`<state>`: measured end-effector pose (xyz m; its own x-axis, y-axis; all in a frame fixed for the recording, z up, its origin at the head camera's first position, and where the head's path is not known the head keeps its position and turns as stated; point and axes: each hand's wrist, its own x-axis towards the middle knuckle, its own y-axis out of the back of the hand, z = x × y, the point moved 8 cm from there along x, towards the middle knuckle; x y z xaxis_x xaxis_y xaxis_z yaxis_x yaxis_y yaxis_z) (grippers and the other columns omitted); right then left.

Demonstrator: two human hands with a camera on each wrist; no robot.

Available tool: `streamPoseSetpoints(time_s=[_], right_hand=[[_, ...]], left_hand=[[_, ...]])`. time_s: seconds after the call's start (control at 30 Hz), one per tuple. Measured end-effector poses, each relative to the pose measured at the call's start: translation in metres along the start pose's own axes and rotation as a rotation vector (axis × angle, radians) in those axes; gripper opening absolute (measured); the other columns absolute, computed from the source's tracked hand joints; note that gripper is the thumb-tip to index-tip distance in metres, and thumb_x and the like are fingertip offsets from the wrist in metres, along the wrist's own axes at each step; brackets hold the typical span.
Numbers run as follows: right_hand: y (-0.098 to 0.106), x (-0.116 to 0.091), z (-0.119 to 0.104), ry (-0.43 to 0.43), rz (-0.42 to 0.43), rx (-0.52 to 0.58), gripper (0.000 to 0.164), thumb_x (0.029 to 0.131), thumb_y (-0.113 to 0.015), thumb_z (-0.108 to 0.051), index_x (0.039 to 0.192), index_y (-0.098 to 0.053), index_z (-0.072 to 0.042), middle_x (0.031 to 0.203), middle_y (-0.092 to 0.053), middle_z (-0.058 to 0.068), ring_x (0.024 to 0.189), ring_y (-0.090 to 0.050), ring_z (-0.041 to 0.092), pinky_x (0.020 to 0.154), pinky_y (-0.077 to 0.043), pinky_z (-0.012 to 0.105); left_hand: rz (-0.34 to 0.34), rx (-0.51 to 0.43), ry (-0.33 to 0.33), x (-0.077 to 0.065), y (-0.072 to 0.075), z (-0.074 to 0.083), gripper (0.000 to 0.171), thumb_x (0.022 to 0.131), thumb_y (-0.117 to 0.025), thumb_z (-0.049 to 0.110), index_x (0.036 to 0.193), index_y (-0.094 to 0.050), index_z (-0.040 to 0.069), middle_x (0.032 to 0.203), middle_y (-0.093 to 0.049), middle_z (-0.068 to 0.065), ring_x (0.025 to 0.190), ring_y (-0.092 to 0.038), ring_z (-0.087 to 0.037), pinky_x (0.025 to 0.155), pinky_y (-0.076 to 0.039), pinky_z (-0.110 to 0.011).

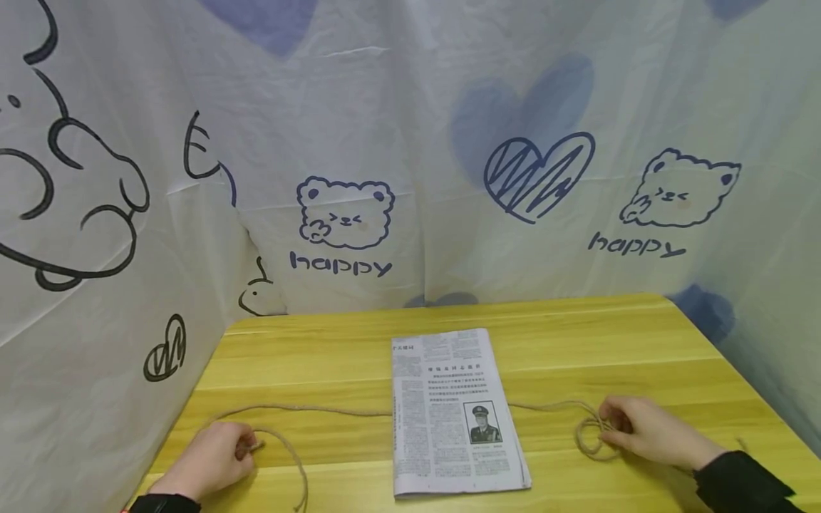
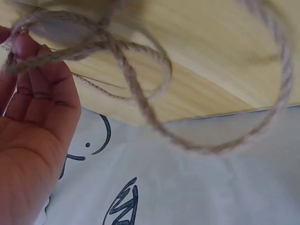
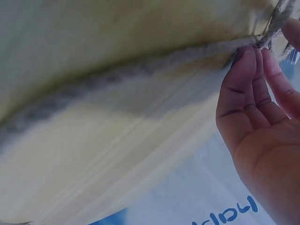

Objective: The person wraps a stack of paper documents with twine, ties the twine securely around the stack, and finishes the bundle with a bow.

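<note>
A thin light-brown twisted-fibre rope (image 1: 340,411) passes beneath a flat, folded, grey-and-white printed newspaper (image 1: 457,417) on the yellow wood-grain worktop (image 1: 321,367), curving loosely at the left hand (image 1: 214,456) and looping at the right hand (image 1: 654,429), pinched by both

Newspaper (image 1: 452,427): on worktop (image 1: 321,363), over cord (image 1: 321,409). Cord: emerging left and right of newspaper; loop (image 1: 579,436) at right. Fabric screen (image 1: 442,249): behind worktop, also along its left and right.

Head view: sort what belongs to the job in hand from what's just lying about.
Likely the job: twine, held in the left grip and right grip; folded newspaper, lying over it.
Likely just surroundings: table, printed cloth.
</note>
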<state>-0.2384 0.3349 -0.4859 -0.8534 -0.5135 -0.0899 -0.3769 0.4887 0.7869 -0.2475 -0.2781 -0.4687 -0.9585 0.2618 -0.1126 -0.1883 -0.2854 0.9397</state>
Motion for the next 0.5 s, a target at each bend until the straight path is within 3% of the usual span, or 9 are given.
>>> streamPoseSetpoints(time_s=[0.13,0.23,0.4,0.5], right_hand=[[-0.001,0.001,0.001,-0.012,-0.01,0.016,0.026,0.096,-0.068,-0.028,0.109,-0.062,-0.006,0.081,-0.059,-0.009,0.067,-0.05,-0.002,0.058,-0.041,0.022],[-0.001,0.001,0.0,-0.017,-0.016,0.026,0.024,0.097,-0.067,-0.026,0.108,-0.062,-0.006,0.081,-0.059,-0.008,0.067,-0.05,-0.002,0.058,-0.041,0.022],[-0.001,0.003,-0.001,-0.038,-0.021,0.035,0.014,0.096,-0.068,-0.022,0.099,-0.062,-0.009,0.079,-0.058,-0.007,0.066,-0.048,-0.002,0.057,-0.038,0.024],[-0.002,0.003,-0.001,-0.052,-0.028,0.036,0.012,0.097,-0.067,-0.02,0.097,-0.062,-0.01,0.079,-0.058,-0.006,0.066,-0.047,-0.002,0.057,-0.037,0.025]], left_hand=[[-0.023,-0.028,0.017,0.003,-0.001,-0.002,0.011,0.083,-0.072,0.009,0.076,-0.069,0.017,0.065,-0.053,0.007,0.059,-0.042,-0.007,0.059,-0.033,-0.025],[-0.025,-0.052,0.038,0.006,0.002,-0.003,0.011,0.088,-0.074,0.013,0.077,-0.072,0.015,0.069,-0.06,0.006,0.062,-0.048,-0.008,0.06,-0.037,-0.025],[-0.011,-0.094,0.042,0.011,0.015,0.003,0.004,0.09,-0.074,0.015,0.088,-0.077,0.013,0.084,-0.071,0.003,0.075,-0.062,-0.011,0.068,-0.05,-0.03],[-0.013,-0.149,0.062,0.014,0.026,0.014,0.008,0.092,-0.072,0.017,0.094,-0.077,0.011,0.088,-0.073,0.001,0.079,-0.064,-0.013,0.07,-0.051,-0.032]])
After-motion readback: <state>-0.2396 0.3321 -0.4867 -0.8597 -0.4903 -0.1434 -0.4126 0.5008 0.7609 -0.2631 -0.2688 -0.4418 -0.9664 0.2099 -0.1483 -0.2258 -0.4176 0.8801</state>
